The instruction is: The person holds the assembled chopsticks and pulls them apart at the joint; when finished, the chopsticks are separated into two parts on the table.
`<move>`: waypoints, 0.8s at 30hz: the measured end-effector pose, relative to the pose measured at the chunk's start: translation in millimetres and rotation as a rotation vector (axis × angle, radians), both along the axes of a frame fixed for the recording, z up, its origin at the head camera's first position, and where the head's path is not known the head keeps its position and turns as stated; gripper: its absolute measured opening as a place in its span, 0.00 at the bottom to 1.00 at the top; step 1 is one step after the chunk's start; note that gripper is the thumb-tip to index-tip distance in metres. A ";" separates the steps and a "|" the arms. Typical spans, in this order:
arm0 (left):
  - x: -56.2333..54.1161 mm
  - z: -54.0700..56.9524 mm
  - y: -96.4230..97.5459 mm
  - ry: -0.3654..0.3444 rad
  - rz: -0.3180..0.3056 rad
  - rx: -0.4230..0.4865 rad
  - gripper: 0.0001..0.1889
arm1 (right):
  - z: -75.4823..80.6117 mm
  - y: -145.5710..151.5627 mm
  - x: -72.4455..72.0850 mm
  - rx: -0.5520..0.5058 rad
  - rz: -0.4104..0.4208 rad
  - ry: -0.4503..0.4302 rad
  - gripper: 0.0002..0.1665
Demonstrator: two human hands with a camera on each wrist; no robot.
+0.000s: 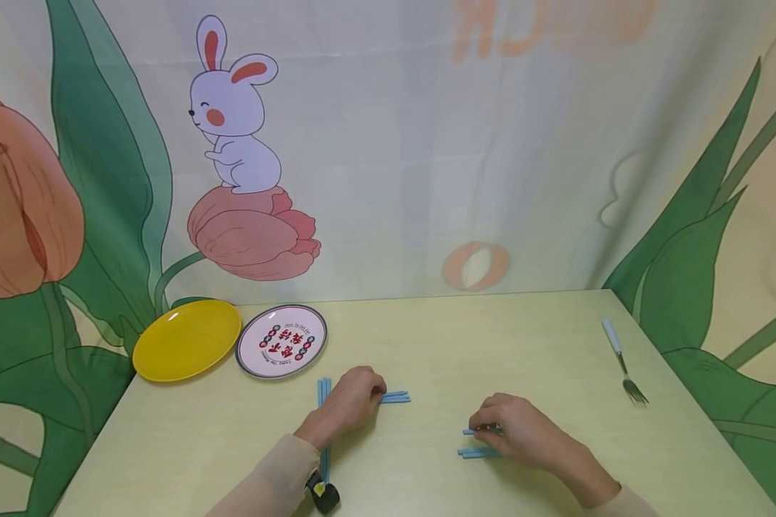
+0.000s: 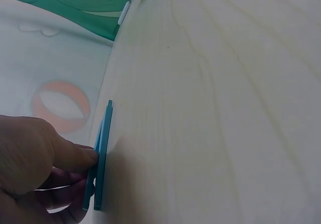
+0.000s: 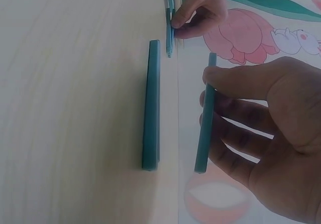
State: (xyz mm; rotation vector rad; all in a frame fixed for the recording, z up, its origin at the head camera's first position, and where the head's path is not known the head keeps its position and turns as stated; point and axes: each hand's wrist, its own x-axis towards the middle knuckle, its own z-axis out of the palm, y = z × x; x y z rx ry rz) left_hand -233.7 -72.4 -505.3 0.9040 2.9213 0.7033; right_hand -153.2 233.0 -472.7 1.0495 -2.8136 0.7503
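Pale tabletop [image 1: 440, 352] lies beneath both hands [image 1: 348, 399] [image 1: 520, 431], fingers curled, left pinching blue sticks [image 2: 104, 138], right a single raised stick [image 3: 205, 133]

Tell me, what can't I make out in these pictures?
Head view: the middle of the left-hand blue sticks, hidden by the left hand and sleeve.
Head view: the right ends of the lower right blue sticks, covered by the right hand.
Head view: some lettering on the white plate, too small to read surely.
Head view: the orange lettering, cut off by the top edge.
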 end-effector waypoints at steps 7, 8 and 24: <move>0.8 1.8 0.2 0.014 -0.015 -0.014 0.07 | -1.9 0.3 -0.9 0.007 0.011 0.005 0.06; 0.8 2.1 0.3 0.013 -0.017 -0.016 0.07 | -2.2 0.4 -1.0 0.008 0.013 0.005 0.06; 0.8 0.1 0.0 0.000 -0.017 -0.024 0.08 | -4.0 -0.1 -1.2 0.026 0.036 -0.021 0.06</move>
